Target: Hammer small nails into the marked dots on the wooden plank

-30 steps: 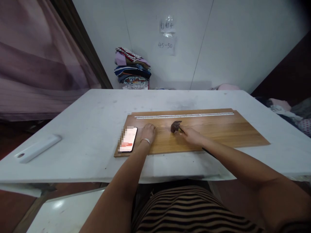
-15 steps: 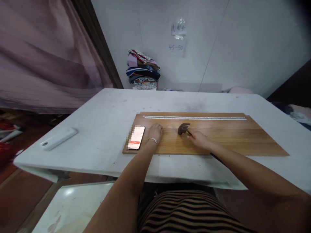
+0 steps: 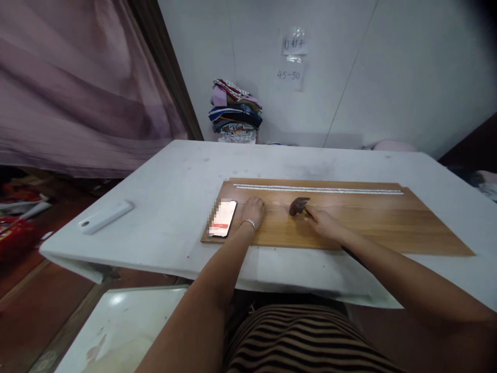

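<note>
In right grip, dark claw hammer.

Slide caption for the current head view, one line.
Head view: right hand grips a hammer over a wooden board; left hand rests beside a phone.

The right hand hides part of the hammer; pixelation blurs the phone.

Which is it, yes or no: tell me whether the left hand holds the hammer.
No, the right hand grips the hammer, while the left hand lies on the wooden board.
</note>
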{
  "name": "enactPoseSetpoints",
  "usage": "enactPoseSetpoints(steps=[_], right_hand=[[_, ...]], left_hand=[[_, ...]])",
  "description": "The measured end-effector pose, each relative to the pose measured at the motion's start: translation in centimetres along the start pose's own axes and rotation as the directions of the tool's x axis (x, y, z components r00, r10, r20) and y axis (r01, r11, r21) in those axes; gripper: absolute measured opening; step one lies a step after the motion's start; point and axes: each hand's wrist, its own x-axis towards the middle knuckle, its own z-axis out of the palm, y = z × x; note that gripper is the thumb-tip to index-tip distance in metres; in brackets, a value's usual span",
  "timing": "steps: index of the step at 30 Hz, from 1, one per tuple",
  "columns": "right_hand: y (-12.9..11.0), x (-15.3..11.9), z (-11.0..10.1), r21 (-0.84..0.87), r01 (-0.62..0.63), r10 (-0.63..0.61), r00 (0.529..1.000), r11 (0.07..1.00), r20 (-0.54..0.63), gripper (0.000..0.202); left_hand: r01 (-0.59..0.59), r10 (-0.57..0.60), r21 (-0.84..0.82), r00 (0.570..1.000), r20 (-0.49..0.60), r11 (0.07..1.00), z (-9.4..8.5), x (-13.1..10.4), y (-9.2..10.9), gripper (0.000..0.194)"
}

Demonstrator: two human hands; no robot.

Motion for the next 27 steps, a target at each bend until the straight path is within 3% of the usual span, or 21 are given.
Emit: enactPoseSetpoints(steps=[17,22,27], right_hand=[[-0.7,0.2,-0.7,-0.033,0.013,-0.013,1.0,0.999,-0.003,0.045],[-1.1,0.1,-0.9,-0.06,-0.034,0.035,0.999,0.998,0.014,0.045],[-1.1,0.0,-0.4,0.003,0.004,-0.004,1.0,1.0,0.011,0.043]], left_hand=[[-0.009,0.008,0.03,1.0,0.027,1.0,-1.0,0.2,-0.1,0.024],[-0.005,0.004,0.023,1.0,0.018,1.0,-0.8,0.2,-0.2,0.025],[-0.021,0.021,-0.005,1.0,-0.002,1.0,-0.6,0.2,-0.3,0.022]])
